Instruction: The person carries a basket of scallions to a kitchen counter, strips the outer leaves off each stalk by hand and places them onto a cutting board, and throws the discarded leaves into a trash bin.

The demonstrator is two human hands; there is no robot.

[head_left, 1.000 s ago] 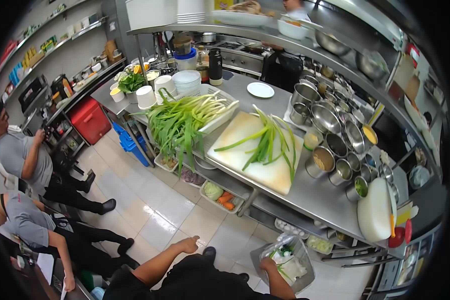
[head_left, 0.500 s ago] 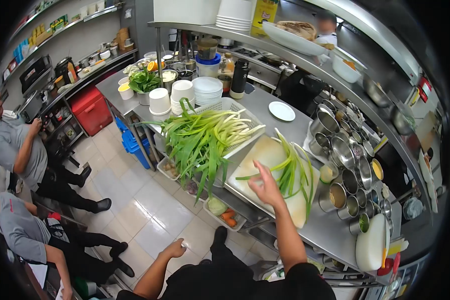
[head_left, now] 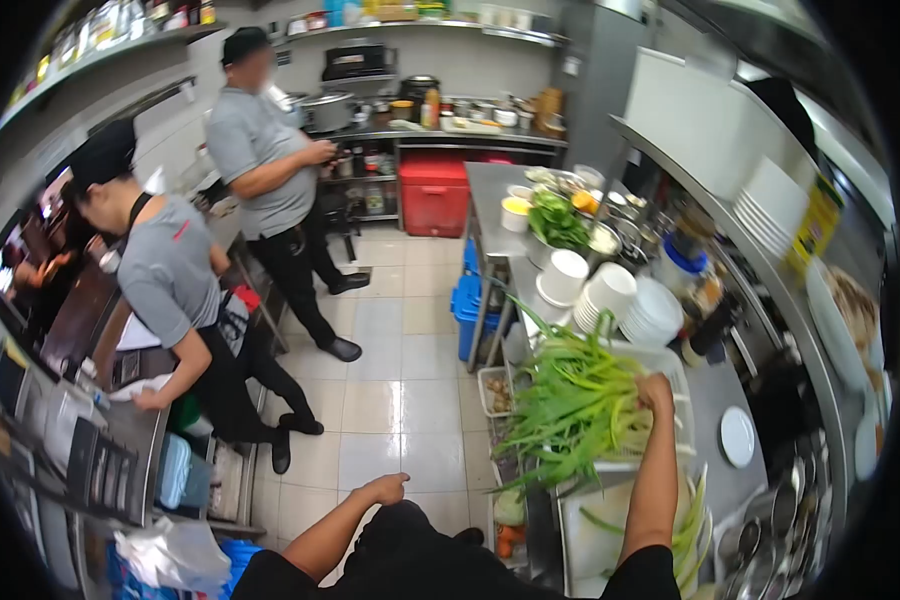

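Note:
My right hand (head_left: 656,393) is over the white basket (head_left: 676,372), its fingers closed around the pale stalk ends of the leeks (head_left: 570,400). The long green leaves spill over the basket's near side. In front of the basket lies a white cutting board (head_left: 592,535), partly behind my right forearm, with more leek stalks (head_left: 692,530) along its right side. My left hand (head_left: 383,489) is closed in front of my body, above the floor and away from the counter. Whatever its fingers may hold is too small to tell.
Two people in grey shirts stand on the left, one beside a side counter (head_left: 155,470). White tubs (head_left: 560,278), stacked white bowls (head_left: 652,310) and a bowl of leafy greens (head_left: 558,220) stand behind the basket. A white plate (head_left: 737,437) is to its right. An overhead shelf (head_left: 740,185) runs above the counter.
My view has swung to the left, bringing both people fully into sight. My right hand has moved from above the cutting board to the leeks in the basket. The left hand stays low and closed.

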